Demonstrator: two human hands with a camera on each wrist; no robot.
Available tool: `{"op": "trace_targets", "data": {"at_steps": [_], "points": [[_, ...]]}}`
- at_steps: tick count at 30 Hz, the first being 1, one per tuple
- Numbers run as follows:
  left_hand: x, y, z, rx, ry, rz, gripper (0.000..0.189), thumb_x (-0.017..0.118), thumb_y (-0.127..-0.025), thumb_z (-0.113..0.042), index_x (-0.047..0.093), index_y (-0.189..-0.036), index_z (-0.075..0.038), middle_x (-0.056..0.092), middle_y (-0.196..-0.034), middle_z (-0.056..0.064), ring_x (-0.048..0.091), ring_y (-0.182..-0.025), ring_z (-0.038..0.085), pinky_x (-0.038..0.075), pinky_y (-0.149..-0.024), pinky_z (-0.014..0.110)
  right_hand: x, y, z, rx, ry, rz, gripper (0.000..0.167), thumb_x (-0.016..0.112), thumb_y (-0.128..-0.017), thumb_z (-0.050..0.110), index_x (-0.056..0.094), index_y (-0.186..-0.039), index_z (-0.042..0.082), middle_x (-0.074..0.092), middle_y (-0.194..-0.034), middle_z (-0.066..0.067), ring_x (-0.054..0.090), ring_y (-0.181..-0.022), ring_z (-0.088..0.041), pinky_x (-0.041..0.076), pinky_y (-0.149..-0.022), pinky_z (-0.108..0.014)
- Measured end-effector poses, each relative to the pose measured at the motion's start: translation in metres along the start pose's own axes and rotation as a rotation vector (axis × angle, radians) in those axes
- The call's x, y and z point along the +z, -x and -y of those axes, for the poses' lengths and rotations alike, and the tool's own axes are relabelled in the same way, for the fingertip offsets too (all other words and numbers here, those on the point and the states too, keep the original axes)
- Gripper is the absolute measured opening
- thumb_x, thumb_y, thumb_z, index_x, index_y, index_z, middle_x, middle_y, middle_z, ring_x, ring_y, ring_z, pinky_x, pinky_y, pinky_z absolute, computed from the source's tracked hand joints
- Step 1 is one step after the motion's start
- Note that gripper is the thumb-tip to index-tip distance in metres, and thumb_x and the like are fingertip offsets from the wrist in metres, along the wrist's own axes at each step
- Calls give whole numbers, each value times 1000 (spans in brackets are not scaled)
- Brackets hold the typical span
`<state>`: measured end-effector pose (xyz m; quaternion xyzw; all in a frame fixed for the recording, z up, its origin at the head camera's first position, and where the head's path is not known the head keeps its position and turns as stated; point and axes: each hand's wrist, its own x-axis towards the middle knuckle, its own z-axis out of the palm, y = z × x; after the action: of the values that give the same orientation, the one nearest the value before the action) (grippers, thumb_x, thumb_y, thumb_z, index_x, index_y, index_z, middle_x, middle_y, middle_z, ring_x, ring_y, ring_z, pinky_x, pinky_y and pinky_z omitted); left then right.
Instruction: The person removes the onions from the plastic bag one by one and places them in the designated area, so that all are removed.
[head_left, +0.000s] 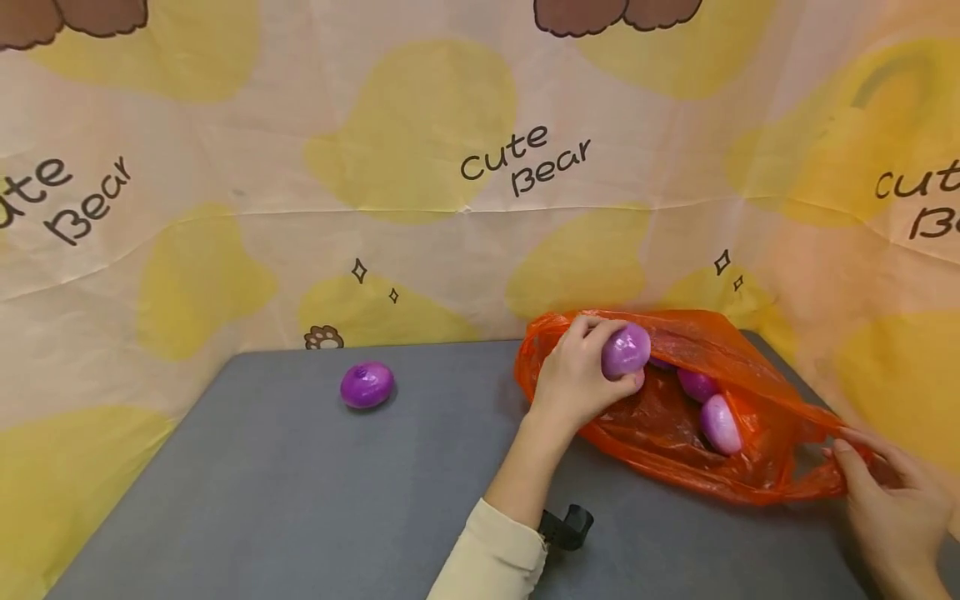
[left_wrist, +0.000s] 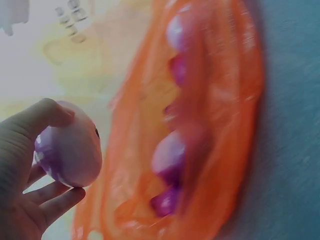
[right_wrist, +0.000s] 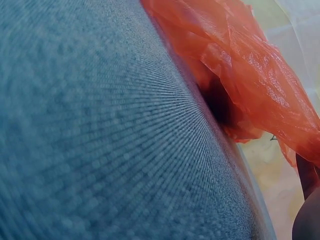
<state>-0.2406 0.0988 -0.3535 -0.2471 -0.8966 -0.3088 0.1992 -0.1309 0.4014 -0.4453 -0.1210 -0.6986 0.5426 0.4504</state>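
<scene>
From the head camera I see my left hand (head_left: 573,375) right of centre, thumb and fingers curled around a glossy, rounded purple onion (head_left: 626,350), spread only as wide as the onion itself. That onion appears against the mouth of a thin, crumpled orange-red plastic bag (head_left: 720,475); I cannot tell how high it sits over it. In the left wrist view, I have it at the left of the frame, thumb above and fingers beneath, with the bag to its right.

At the lower right of the head view, my right hand (head_left: 896,500) pinches the bag's handle, thumb against fingers, and the mouth gapes toward me. Inside, a purple onion (head_left: 697,385) lies just beside a paler pink-purple onion (head_left: 722,423); the left wrist camera shows more, blurred behind the film.

Left of centre, well apart from the bag, a single deep-purple onion (head_left: 367,385) rests on the flat grey tabletop (head_left: 285,500). Across the upper frame I see a pink-and-yellow printed cloth backdrop (head_left: 420,125) lettered "Cute Bear".
</scene>
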Motion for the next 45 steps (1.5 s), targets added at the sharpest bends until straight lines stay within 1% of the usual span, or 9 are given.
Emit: {"op": "trace_targets", "data": {"at_steps": [6,9,14,19,21,27,37,44,45], "points": [[-32,3,7,-10,160,-142,60,85,-78,-30,63,-133,-24,60,-126,0,67,-111,17,58,-93,32,2,-2,2,-1,-46,-11,23,64,-88,-15,72,-109,-13,73,-80,19,66,-63,7,48,-51,-6],[-46,8,14,0,167,-160,59,84,-78,-30,63,-133,-22,60,-125,1,67,-110,17,58,-94,32,3,-2,3,-5,27,-5,24,65,-89,-12,72,-112,-11,71,-79,24,65,-63,9,48,-51,-5],[-73,13,33,17,157,-194,58,84,-78,-28,63,-132,-20,60,-124,3,66,-109,19,58,-95,35,4,0,2,27,-35,-6,24,64,-89,-13,72,-112,-10,73,-81,20,66,-64,8,48,-51,-6],[-99,19,58,18,195,-230,59,85,-77,-21,62,-131,-16,58,-124,6,64,-109,22,59,-93,36,5,1,0,30,42,-1,25,65,-90,-10,73,-113,-6,70,-77,27,64,-62,10,47,-50,-5],[-106,22,68,13,199,-232,60,85,-77,-20,62,-132,-16,58,-125,7,63,-109,22,60,-91,34,5,1,-1,39,27,-7,25,65,-89,-10,73,-113,-7,70,-77,25,64,-62,10,48,-51,-5],[-121,36,91,-14,161,-231,60,86,-77,-19,62,-132,-16,58,-126,8,64,-108,22,61,-89,34,3,1,-4,47,-59,-17,24,64,-88,-13,72,-111,-11,74,-86,16,67,-66,6,49,-53,-6],[-139,57,137,-98,73,-275,64,89,-74,-17,62,-132,-13,58,-127,12,65,-108,27,61,-89,43,10,0,-2,26,73,16,24,67,-89,-9,73,-112,-8,72,-85,27,66,-65,11,49,-54,-5],[-142,52,151,-117,14,-251,62,87,-77,-20,62,-133,-13,57,-129,12,65,-113,32,58,-95,51,5,-1,-3,-14,-194,33,21,61,-88,-17,70,-107,-16,76,-81,10,70,-65,1,50,-51,-8],[-141,51,152,-121,3,-242,62,87,-77,-20,62,-133,-13,57,-130,12,64,-115,33,57,-96,52,4,-1,-3,-23,-184,34,21,61,-88,-18,70,-107,-17,75,-82,10,69,-65,2,50,-51,-8]]}}
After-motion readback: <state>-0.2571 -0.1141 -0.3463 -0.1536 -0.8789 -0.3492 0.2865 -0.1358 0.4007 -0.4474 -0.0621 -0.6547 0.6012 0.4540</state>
